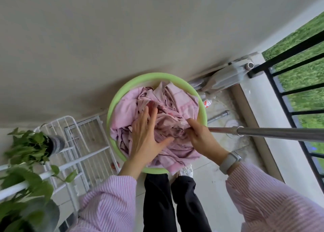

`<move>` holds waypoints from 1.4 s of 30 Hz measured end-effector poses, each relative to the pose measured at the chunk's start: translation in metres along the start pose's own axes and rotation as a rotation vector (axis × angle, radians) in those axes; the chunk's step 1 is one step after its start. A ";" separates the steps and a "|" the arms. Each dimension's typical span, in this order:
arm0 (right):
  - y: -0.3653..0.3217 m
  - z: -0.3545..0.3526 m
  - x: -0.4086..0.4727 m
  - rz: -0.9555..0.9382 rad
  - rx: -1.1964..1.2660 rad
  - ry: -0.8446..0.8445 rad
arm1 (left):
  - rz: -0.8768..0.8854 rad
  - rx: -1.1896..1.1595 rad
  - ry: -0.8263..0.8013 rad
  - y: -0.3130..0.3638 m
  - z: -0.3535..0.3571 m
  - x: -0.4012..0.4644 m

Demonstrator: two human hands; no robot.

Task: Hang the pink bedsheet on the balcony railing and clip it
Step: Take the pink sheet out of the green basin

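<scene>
The pink bedsheet lies crumpled in a round light-green basin on the balcony floor in front of my feet. My left hand rests flat on top of the sheet with its fingers spread. My right hand, with a white watch on the wrist, is closed on a bunched fold of the sheet at the basin's right side. The black balcony railing runs along the right edge of the view, with grass beyond it. No clips are visible.
A metal pole crosses from the right toward the basin. A white wire drying rack and leafy potted plants stand at the left. A grey folded object and a bottle lie by the wall behind the basin.
</scene>
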State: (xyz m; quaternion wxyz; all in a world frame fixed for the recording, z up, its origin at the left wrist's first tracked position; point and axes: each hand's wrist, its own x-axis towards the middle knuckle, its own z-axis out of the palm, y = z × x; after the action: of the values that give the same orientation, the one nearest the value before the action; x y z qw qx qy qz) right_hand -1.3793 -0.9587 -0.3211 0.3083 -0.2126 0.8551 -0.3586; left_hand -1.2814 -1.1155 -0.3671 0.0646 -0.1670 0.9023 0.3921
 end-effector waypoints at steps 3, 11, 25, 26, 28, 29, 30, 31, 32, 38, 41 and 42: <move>-0.027 -0.019 -0.004 -0.093 0.060 0.036 | 0.071 -0.069 -0.057 0.015 -0.024 0.019; -0.057 -0.051 0.000 -0.138 0.122 0.334 | -0.036 -0.254 0.233 0.046 -0.063 0.033; -0.030 0.008 -0.007 -0.171 -0.349 0.126 | -0.481 -0.929 0.310 0.005 -0.075 0.021; -0.033 -0.002 -0.005 -0.186 -0.277 0.143 | -0.398 -0.841 0.299 0.008 -0.071 0.007; -0.041 -0.020 -0.006 -0.256 -0.208 0.172 | -0.289 -0.701 0.201 0.014 -0.063 -0.016; -0.045 -0.027 -0.008 -0.283 -0.203 0.173 | -0.247 -0.652 0.150 0.016 -0.060 -0.021; -0.050 -0.033 -0.012 -0.305 -0.203 0.165 | -0.202 -0.604 0.108 0.019 -0.058 -0.022; -0.056 -0.038 -0.016 -0.325 -0.199 0.152 | -0.157 -0.541 0.074 0.022 -0.059 -0.020; -0.062 -0.042 -0.021 -0.348 -0.193 0.140 | -0.106 -0.474 0.059 0.025 -0.060 -0.016; -0.109 -0.082 -0.029 -0.443 -0.232 0.252 | 0.088 -0.288 0.259 0.063 -0.086 0.000; -0.137 -0.112 -0.034 -0.431 -0.266 0.337 | 0.160 -0.252 0.421 0.089 -0.113 -0.004; -0.146 -0.121 -0.035 -0.436 -0.282 0.363 | 0.167 -0.245 0.450 0.100 -0.124 -0.004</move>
State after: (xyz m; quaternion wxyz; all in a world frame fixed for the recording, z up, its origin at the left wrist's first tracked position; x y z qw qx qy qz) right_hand -1.4154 -0.9750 -0.1317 0.0342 -0.3640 0.8717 -0.3264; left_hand -1.3108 -1.1416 -0.2126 -0.1911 -0.1814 0.8505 0.4553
